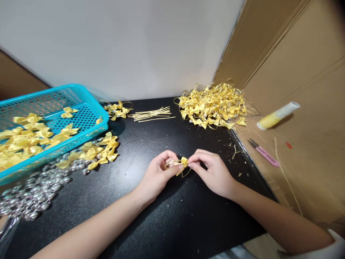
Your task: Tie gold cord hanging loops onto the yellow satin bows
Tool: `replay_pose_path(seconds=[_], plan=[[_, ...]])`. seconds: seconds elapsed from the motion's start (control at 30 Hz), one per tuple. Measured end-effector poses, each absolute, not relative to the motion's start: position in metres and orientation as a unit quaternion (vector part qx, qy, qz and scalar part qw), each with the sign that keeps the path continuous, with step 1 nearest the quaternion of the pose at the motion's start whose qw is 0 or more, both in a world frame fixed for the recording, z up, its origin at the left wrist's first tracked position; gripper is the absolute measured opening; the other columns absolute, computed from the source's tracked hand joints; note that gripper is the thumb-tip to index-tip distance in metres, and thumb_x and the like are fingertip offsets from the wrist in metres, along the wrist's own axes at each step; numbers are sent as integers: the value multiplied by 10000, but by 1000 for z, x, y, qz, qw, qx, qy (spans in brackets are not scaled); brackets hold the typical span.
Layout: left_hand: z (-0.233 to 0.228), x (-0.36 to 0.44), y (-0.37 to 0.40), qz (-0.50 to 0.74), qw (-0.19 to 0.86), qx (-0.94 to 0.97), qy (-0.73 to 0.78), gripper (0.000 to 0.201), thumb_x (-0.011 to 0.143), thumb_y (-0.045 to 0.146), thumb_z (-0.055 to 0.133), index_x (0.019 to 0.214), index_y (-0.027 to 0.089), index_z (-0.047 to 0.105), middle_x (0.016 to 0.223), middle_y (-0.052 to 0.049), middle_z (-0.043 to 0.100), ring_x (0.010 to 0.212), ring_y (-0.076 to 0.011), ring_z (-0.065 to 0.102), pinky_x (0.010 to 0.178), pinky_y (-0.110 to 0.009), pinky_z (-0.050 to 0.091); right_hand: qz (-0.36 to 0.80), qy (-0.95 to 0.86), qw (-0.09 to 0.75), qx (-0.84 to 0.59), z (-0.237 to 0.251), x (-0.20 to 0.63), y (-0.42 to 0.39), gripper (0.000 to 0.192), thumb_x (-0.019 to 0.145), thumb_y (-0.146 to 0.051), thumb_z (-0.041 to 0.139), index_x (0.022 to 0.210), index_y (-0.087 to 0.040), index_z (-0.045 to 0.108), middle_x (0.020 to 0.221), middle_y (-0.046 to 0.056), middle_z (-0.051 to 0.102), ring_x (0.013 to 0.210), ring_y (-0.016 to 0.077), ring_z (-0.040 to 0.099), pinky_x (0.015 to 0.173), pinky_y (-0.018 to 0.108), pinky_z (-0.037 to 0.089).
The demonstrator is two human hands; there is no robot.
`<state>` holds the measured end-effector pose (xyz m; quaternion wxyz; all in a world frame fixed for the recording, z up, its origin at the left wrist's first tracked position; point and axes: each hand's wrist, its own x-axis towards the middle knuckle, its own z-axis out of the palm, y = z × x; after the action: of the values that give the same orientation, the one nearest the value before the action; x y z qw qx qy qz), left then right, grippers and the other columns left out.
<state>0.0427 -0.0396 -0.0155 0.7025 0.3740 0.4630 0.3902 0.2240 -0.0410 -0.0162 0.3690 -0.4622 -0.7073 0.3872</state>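
One yellow bow with a gold loop (184, 160) is between the hands over the black table (172, 223), partly hidden by fingertips. The left hand (159, 172) pinches the loop; the right hand's (215, 172) thumb and forefinger close at the bow's right side, on ribbon or tie, I cannot tell which. At left are one turquoise basket (94, 101) of bows and silver beads (35, 194), too many to count. Far off, one bundle of gold ties (152, 114) lies between two bow heaps (212, 106). Right: one tube (279, 115), one pair of snips (265, 155).
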Motion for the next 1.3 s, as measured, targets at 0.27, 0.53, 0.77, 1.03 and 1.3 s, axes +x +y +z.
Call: replay_pose_path(seconds=[0.27, 0.53, 0.77, 1.03, 1.3], plan=[[-14, 44, -40, 386, 695, 388, 466, 256, 668, 220, 777, 721, 174, 532, 621, 52, 566, 594, -89, 498, 601, -209, 369, 297, -771, 367, -427, -14, 225, -41, 160, 901, -147, 539, 808, -195, 659, 719, 26, 608, 689, 148, 576, 629, 272, 453], [-13, 44, -41, 380, 692, 381, 482, 285, 656, 267, 789, 740, 179, 532, 621, 40, 583, 581, -99, 502, 610, -226, 369, 329, -733, 376, -461, -20, 220, -44, 143, 879, -141, 560, 782, -193, 651, 685, 4, 571, 601, 118, 521, 573, 249, 426], [-16, 44, -40, 391, 703, 363, 470, 312, 642, 259, 809, 752, 171, 530, 620, 56, 547, 601, -81, 481, 623, -206, 376, 365, -698, 379, -486, -22, 215, -46, 143, 866, -149, 567, 759, -192, 651, 657, -10, 543, 600, 117, 490, 576, 252, 400], [-19, 43, -41, 398, 709, 351, 464, 331, 641, 283, 823, 743, 174, 528, 616, 62, 537, 589, -79, 473, 606, -202, 366, 418, -663, 377, -494, -27, 218, -43, 114, 854, -176, 584, 775, -190, 666, 692, -3, 548, 627, 123, 488, 592, 256, 413], [-21, 42, -39, 400, 711, 354, 458, 317, 659, 276, 815, 746, 177, 526, 619, 62, 547, 594, -80, 482, 615, -200, 360, 426, -657, 375, -496, -28, 218, -43, 109, 852, -180, 587, 779, -193, 666, 695, 0, 553, 630, 125, 493, 601, 258, 417]])
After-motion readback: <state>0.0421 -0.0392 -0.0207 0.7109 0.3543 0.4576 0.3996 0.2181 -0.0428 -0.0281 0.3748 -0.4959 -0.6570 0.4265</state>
